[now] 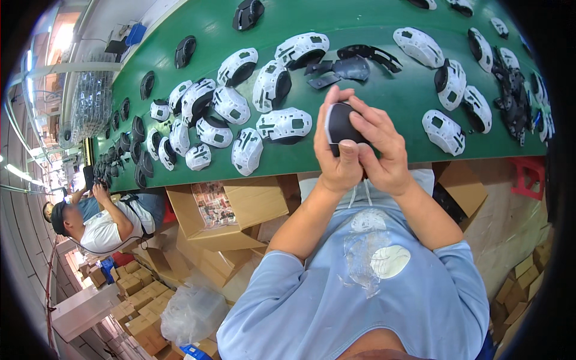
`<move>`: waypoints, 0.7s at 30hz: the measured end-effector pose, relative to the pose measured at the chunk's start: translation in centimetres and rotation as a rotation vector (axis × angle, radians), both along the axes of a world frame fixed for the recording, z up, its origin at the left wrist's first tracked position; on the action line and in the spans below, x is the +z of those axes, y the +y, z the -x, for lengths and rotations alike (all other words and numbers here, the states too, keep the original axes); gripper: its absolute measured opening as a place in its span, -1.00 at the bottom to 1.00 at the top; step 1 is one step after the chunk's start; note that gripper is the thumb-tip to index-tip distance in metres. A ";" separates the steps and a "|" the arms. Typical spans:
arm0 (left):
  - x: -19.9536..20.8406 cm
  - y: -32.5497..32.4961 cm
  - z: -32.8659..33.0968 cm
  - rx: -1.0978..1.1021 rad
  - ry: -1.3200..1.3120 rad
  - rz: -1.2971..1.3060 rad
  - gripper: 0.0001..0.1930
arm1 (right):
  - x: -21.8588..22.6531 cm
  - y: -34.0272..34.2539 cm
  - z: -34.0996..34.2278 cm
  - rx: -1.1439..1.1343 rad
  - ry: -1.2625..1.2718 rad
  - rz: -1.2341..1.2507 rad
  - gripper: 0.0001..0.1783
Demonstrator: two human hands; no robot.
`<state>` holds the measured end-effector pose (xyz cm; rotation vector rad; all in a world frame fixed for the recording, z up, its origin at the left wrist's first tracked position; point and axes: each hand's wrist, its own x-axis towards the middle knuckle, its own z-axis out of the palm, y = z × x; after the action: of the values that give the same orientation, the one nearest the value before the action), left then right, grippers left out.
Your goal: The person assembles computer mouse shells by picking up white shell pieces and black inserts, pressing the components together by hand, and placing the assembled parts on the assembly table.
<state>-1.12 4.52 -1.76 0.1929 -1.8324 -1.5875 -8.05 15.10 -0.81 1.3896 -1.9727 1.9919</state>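
Between both hands, just above the table's near edge, is a black computer mouse shell (343,125) with a pale edge on its left side. My left hand (337,167) wraps its left side, with the thumb on the near end. From the right, the fingers of my right hand (387,150) press on the shell's top. Beyond the hands lie loose black curved pieces (353,68). To the left, a white mouse shell with cutouts (284,123) rests among several similar ones. More white shells (444,131) sit to the right.
A green worktable (360,18) stretches from left to far right. A heap of black parts (513,99) lies at right. Below the edge stand an open cardboard box (255,201) and a red stool (528,178). Another person (120,222) works at the far left, near dark shells.
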 end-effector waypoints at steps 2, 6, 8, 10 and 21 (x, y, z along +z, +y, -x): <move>0.1 0.4 -0.3 -0.059 0.030 -0.257 -0.03 | -0.5 -0.1 -0.8 -0.015 0.049 -0.094 -0.53; -0.2 0.1 0.0 -0.163 0.048 -0.808 -0.23 | 0.5 0.6 0.1 -0.053 0.253 -0.308 -0.53; 0.6 -0.5 0.7 -0.338 0.253 -0.947 -0.24 | -0.6 0.3 -0.4 -0.200 -0.070 -0.025 -0.46; 1.9 -0.7 1.3 -0.383 0.290 -0.989 -0.21 | -1.3 0.5 -1.4 -0.031 -0.602 0.111 -0.54; 0.3 -1.3 1.7 -0.533 0.252 -1.025 -0.31 | -3.1 1.6 -1.1 0.375 -0.935 0.057 -0.55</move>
<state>-2.79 3.26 -1.48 -0.0581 -0.7566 -2.6688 -6.91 16.67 -3.95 0.9184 -1.9374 3.2806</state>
